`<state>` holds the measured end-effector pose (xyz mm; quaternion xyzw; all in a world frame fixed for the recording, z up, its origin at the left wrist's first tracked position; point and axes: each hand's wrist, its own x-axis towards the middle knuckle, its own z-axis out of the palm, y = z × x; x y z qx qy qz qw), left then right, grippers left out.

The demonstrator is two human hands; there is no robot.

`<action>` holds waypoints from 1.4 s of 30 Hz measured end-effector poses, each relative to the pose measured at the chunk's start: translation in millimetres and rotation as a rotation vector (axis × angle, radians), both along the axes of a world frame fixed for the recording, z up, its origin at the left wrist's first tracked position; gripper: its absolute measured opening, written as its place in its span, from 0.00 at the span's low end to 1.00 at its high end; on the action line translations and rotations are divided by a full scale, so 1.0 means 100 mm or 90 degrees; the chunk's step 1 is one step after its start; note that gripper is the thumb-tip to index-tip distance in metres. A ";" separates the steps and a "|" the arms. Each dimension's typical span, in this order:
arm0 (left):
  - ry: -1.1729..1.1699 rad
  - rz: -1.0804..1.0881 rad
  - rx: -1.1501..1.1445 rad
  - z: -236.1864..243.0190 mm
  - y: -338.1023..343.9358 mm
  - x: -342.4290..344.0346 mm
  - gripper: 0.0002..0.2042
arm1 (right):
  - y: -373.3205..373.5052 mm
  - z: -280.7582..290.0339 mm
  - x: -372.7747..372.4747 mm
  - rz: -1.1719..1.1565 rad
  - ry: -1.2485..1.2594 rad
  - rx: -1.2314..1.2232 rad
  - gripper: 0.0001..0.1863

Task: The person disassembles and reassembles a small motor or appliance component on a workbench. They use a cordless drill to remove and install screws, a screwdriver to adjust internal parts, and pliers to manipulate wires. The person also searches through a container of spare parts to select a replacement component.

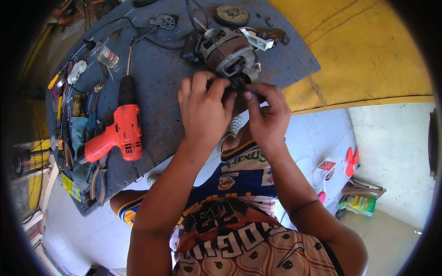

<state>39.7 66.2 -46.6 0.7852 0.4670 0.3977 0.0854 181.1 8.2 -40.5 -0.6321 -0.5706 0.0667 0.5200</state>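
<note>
An electric motor point(225, 50) with a rusty core and metal housings lies at the back of the dark worktop. At its near end, both hands work on a small black part point(237, 83), partly hidden by fingers. My left hand point(205, 103) has curled fingers closed at that part from the left. My right hand point(267, 112) grips it from the right, thumb along its side. A red drill point(119, 131) with a long bit lies left of my left hand.
Tools point(92, 124), a blue cloth point(79, 138) and a clear bottle point(105, 54) line the left side. A round metal disc point(232, 14) and white bracket point(255, 40) sit behind the motor. Right of the worktop is a yellow surface point(350, 55); a fan point(23, 161) stands far left.
</note>
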 end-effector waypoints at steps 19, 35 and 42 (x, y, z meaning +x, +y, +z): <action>-0.134 -0.036 -0.006 0.08 -0.24 -0.42 0.19 | -0.37 -0.10 -0.29 0.162 -0.029 0.069 0.13; -0.629 -0.140 -0.484 0.37 -0.56 -1.03 0.12 | -0.29 0.06 -0.29 0.368 -0.237 0.170 0.21; -0.418 -0.081 -0.419 0.30 -0.44 -0.98 0.13 | -0.23 -0.03 -0.43 0.360 -0.194 0.094 0.19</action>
